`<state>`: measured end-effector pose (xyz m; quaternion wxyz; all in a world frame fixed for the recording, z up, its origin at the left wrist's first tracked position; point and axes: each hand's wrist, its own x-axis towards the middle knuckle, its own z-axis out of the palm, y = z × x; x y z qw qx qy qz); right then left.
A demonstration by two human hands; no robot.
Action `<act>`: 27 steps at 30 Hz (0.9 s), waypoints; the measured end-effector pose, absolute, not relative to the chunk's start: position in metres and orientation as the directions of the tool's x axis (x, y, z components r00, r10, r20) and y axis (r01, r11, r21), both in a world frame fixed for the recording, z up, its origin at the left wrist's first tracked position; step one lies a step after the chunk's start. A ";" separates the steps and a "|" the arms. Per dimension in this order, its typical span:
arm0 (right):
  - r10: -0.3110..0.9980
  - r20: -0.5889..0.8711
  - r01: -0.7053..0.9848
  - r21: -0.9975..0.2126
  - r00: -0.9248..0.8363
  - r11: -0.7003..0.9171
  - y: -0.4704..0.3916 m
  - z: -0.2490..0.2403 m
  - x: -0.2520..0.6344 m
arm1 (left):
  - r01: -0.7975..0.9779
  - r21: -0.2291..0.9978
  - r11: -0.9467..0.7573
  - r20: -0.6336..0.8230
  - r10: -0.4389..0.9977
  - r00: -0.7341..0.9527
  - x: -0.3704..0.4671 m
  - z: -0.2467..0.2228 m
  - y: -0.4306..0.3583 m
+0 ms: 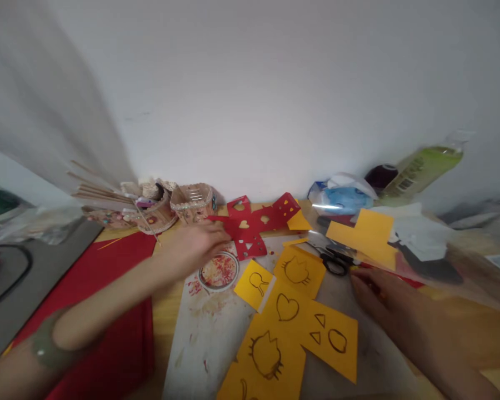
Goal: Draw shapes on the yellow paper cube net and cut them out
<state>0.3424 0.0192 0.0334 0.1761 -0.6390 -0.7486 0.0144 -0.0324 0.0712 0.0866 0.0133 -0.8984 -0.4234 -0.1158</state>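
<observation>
My left hand (pixel 198 243) reaches over the left end of a red paper cut-out (pixel 256 225) with heart and other small holes. Motion smears its fingers, so any grip on the paper is unclear. On the right, my right hand (pixel 385 297) is curled beside black-handled scissors (pixel 335 261). A small yellow and orange bit shows at its fingers, but what they hold is too blurred to name. Between my hands lies a yellow paper box shape (pixel 291 328) with drawn cat heads, a heart, triangles and an oval. A small yellow square (pixel 255 286) with a drawing overlaps its left side.
Woven baskets (pixel 191 201) with sticks stand at the back left. A round tray of red and yellow scraps (pixel 219 270) sits on a stained white board (pixel 200 339). Red sheets (pixel 120 333) lie left. A green bottle (pixel 425 169) and blue pack (pixel 344 197) are back right.
</observation>
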 end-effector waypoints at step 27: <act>0.988 0.018 0.988 -0.020 -0.153 0.154 0.073 0.033 0.376 | 0.694 0.429 -0.578 -0.042 0.755 0.654 0.027 0.045 0.075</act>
